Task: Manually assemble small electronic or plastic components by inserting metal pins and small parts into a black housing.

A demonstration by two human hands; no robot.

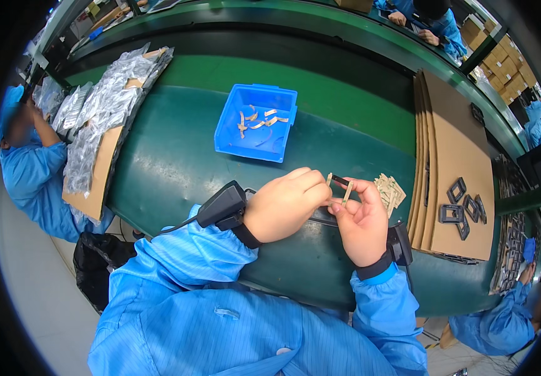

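Between my two hands is a small black rectangular frame (340, 180) with tan strips along two opposite sides. My right hand (363, 227) grips its right side between thumb and fingers, palm turned partly up. The fingers of my left hand (286, 203) are curled and pinched at the frame's near left edge; their tips are partly hidden. Just right of my right hand lies a loose pile of tan strips (389, 191) on the green table. Beyond my hands stands a blue open bin (223, 133) with several curled tan strips inside.
Stacked cardboard sheets (461, 150) on the right carry several black frames (451, 214). On the left, clear plastic bags (109, 94) cover another cardboard sheet (109, 150). People in blue work at the left, far side and lower right. A black bag (98, 263) hangs by the table's left edge.
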